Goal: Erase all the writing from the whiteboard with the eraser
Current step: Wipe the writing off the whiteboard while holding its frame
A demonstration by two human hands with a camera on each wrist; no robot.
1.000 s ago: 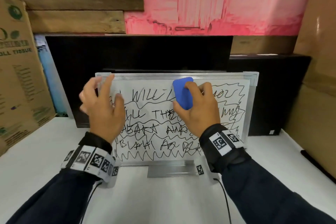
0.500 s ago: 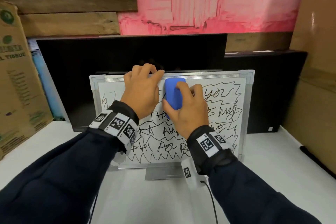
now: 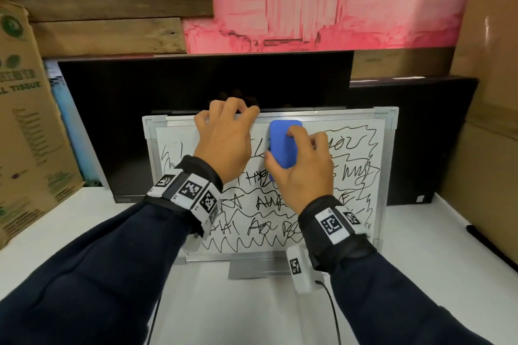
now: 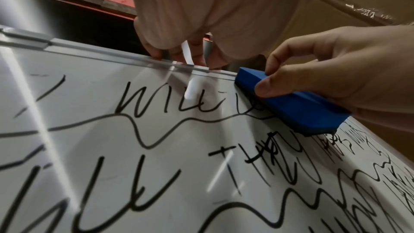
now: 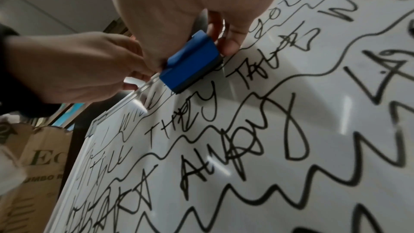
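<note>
A whiteboard (image 3: 179,145) with a silver frame leans upright on the table, covered in black writing and wavy scribbles (image 4: 143,105). My left hand (image 3: 224,134) grips its top edge near the middle, fingers curled over the frame (image 4: 177,56). My right hand (image 3: 302,165) holds a blue eraser (image 3: 283,145) flat against the board just below the top edge, thumb on one side and fingers on the other (image 4: 291,104). The wrist view shows the eraser (image 5: 192,63) sitting on the top line of writing.
A black monitor (image 3: 168,87) stands right behind the board, a second black panel (image 3: 420,134) to its right. A cardboard tissue box (image 3: 25,126) stands at the left, brown cartons (image 3: 490,92) at the right. A black marker (image 3: 487,241) lies on the white table at right.
My left hand moved from the board's upper left to the middle of the top edge and gripped it. The eraser shifted slightly left along the top line.
</note>
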